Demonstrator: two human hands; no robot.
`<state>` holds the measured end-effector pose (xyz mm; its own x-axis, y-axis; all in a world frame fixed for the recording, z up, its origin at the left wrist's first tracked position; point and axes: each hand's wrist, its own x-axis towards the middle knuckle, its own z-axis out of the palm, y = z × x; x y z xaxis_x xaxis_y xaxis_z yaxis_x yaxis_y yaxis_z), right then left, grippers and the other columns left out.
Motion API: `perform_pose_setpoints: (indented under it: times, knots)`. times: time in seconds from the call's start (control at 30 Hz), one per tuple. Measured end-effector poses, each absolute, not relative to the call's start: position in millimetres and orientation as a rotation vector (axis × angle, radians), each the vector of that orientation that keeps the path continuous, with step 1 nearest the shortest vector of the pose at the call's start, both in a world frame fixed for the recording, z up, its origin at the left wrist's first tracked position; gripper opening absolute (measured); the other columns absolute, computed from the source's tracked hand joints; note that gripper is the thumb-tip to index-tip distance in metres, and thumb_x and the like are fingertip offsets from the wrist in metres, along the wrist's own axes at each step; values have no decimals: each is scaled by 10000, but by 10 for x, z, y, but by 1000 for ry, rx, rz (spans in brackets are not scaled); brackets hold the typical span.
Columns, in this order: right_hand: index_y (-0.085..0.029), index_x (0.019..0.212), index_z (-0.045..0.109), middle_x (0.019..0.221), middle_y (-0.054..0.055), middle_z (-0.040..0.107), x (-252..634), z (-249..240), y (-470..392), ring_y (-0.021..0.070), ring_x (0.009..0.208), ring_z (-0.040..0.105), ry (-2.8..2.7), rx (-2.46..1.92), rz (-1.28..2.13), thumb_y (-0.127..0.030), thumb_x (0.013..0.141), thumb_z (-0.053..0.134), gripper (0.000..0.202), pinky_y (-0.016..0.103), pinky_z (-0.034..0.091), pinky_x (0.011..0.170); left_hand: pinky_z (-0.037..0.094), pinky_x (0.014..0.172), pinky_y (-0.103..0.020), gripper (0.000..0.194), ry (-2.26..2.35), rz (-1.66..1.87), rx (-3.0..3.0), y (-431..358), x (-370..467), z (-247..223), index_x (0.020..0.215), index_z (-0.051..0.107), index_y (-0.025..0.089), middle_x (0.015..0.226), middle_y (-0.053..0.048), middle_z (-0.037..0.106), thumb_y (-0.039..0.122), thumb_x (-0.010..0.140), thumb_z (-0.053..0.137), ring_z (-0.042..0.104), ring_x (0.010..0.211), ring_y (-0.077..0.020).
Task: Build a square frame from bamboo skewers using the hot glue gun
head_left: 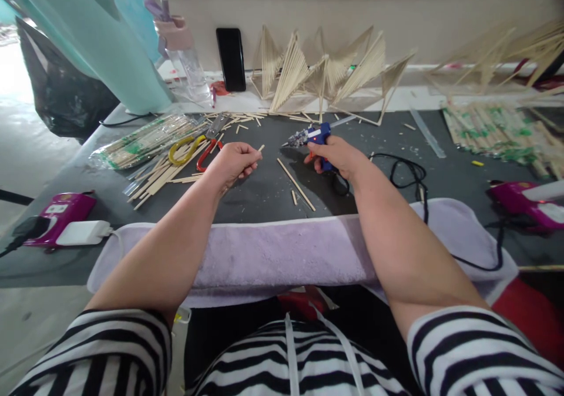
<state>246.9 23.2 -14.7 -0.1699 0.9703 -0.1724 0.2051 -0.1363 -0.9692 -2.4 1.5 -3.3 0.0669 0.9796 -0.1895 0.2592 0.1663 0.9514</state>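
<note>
Glue gun [319, 134], above-right of frame centre, is clamped in my right hand [338, 156], nozzle [288, 143] leftward, presumably to face the wooden stick [261, 148] pinched in my left hand [238, 162], the hands apart, while loose sticks [155, 177] lie left of centre on the counter [251, 201], I judge, for ready reach.

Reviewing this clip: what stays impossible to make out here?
All in the head view:
Hidden: the inner end of the short stick, covered by the left hand.
Hidden: part of the glue gun, behind the right hand.
Cut off: the purple socket block, by the right edge.
Blurred: the far-right stick structure's joints.
</note>
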Motion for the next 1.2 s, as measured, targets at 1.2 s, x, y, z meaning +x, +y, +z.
perform_pose_setpoints:
  times: [1.2]
  knots:
    - [-130, 847, 740, 866, 186, 713, 2016, -134, -7, 307, 861, 679, -2377, -1822, 314, -147, 754, 578, 188, 368, 482, 709, 397, 418, -162, 116, 1465, 710, 1554, -7, 45, -117, 733, 586, 153, 560, 29, 586, 151, 838, 636, 550, 447, -67]
